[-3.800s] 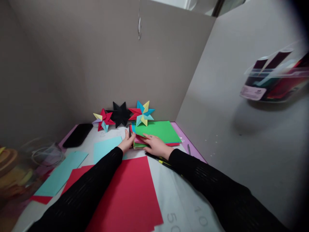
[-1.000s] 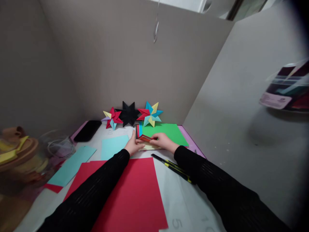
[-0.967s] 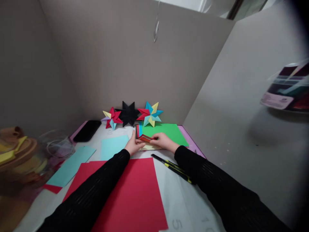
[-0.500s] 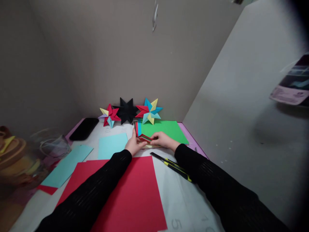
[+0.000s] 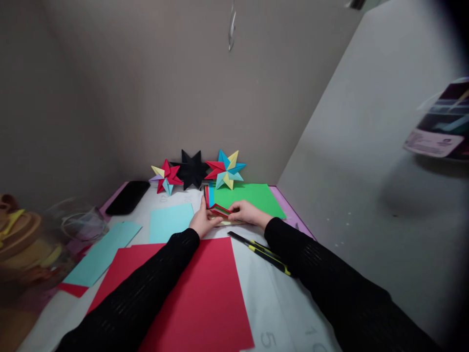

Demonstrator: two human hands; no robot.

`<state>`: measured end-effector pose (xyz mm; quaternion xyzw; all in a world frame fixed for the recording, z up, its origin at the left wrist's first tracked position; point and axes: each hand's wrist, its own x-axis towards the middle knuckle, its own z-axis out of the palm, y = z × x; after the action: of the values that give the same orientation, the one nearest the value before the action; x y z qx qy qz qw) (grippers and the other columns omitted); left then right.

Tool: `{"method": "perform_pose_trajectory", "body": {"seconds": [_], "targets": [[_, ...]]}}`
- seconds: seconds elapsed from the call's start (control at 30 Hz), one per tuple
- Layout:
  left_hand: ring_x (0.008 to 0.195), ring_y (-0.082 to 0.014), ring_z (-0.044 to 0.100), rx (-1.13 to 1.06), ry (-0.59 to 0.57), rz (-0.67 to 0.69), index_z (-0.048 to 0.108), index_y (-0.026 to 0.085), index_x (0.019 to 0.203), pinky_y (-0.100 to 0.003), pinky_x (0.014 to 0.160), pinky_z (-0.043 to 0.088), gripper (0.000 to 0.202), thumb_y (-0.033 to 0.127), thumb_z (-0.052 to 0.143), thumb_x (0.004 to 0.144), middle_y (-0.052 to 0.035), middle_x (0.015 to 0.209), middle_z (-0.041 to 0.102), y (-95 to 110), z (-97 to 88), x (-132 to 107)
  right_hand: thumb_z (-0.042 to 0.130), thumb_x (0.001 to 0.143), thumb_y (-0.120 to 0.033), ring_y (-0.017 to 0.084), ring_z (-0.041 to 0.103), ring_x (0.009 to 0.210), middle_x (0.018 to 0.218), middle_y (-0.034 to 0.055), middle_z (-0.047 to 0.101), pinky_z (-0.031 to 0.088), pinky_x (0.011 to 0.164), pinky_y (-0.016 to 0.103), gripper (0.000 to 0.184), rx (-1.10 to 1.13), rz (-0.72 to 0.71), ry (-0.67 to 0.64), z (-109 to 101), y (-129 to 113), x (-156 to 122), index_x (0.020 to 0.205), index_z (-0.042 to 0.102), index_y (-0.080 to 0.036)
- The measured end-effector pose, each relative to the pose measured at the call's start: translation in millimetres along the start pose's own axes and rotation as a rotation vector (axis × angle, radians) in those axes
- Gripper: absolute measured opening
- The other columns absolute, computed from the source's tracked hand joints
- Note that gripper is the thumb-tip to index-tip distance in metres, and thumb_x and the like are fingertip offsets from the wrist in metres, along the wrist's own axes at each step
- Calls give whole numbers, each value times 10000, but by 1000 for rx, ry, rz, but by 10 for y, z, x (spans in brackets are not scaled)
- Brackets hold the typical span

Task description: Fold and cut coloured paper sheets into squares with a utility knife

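At the near edge of a stack of coloured paper [image 5: 252,196], green on top, my left hand [image 5: 201,223] and my right hand [image 5: 248,213] work close together. Between them, several sheets of coloured paper [image 5: 220,210] show raised edges in red and other colours. My left thumb points up along the stack's left side while the other fingers close on the sheets. The right fingers pinch the same sheets from the other side; the fingertips are partly hidden. A black-and-yellow utility knife [image 5: 270,260] lies below my right wrist.
Large red sheets [image 5: 205,293] lie under my left forearm, light blue sheets [image 5: 170,222] further left. Folded paper stars [image 5: 192,169] lean on the back wall. A black phone [image 5: 128,198] and a clear container [image 5: 82,222] are at left. A package [image 5: 441,127] hangs at right.
The camera view has shifted very slightly. My hands stay nearly in place on the raised sheets.
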<state>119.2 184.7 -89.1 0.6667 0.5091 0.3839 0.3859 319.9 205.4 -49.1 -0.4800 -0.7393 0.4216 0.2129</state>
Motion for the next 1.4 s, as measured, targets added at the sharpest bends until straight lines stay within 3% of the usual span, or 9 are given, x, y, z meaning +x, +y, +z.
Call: {"method": "perform_pose_trajectory", "body": {"seconds": [0.2, 0.63, 1.07, 1.3, 1.4], "targets": [[696, -184, 634, -77, -8, 9, -14, 125, 1429, -265, 619, 446, 1082, 357, 710, 660, -64, 835, 688, -15, 3, 2, 647, 615, -291, 95, 460, 550, 614, -20, 569, 326, 508, 204, 247, -7, 6, 4, 1, 6, 8, 788, 667, -117], [621, -168, 618, -26, 11, 7, 16, 101, 1429, -244, 559, 425, 1041, 433, 671, 691, -42, 762, 683, 7, 6, -2, 658, 613, -316, 86, 449, 532, 621, -23, 575, 334, 516, 208, 254, 11, -12, 15, 21, 72, 27, 779, 664, -124], [712, -186, 642, -89, 4, -18, 46, 126, 1429, -261, 633, 464, 1019, 337, 699, 676, -54, 813, 690, 21, 0, -9, 659, 635, -320, 94, 471, 543, 650, -11, 591, 350, 517, 207, 291, -45, -18, 36, 50, 94, 14, 851, 666, -125], [698, -197, 633, -53, 22, -38, 47, 114, 1431, -271, 623, 454, 1049, 365, 711, 659, -44, 770, 677, 61, -11, -19, 652, 697, -275, 145, 538, 759, 815, 35, 624, 390, 686, 238, 193, -273, -263, 147, 124, 40, -49, 844, 679, -153], [722, -200, 635, -50, 21, -30, 50, 117, 1431, -270, 633, 453, 1044, 362, 710, 659, -48, 787, 679, 74, -9, -22, 633, 722, -253, 149, 546, 776, 809, 39, 630, 390, 706, 241, 167, -284, -284, 148, 125, 24, -65, 845, 681, -150]]}}
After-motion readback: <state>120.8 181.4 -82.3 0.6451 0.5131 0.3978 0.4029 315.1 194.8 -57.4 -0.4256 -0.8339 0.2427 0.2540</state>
